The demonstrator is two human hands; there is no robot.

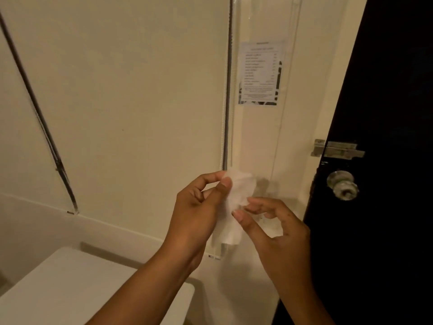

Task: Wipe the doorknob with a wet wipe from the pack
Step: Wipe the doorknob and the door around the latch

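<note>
Unfolding is the step in hand, judged from the head view, the only one given: the thin white wet wipe (230,207) hangs crumpled between both hands and needs spreading before it can cover anything. The left hand (199,207) is closed in a pinch, thumb and forefinger gripping the wipe's upper edge, so the sheet drapes down past its palm. The right hand (278,227) has its fingers loosely curled, its fingertips (237,215) touching the wipe lower down; whether they actually grip it is hard to tell. To do this well, it seems best for the left pinch to hold firm while the right takes a lower corner and draws it away gently, since a damp sheet that thin could tear or cling to itself.

The round metal doorknob (343,185) sits on the dark door (375,231), up and to the right of the right hand and well apart from the wipe. It looks shiny and domed, with a silver sliding latch (337,148) above it. The pack is not in view.
</note>
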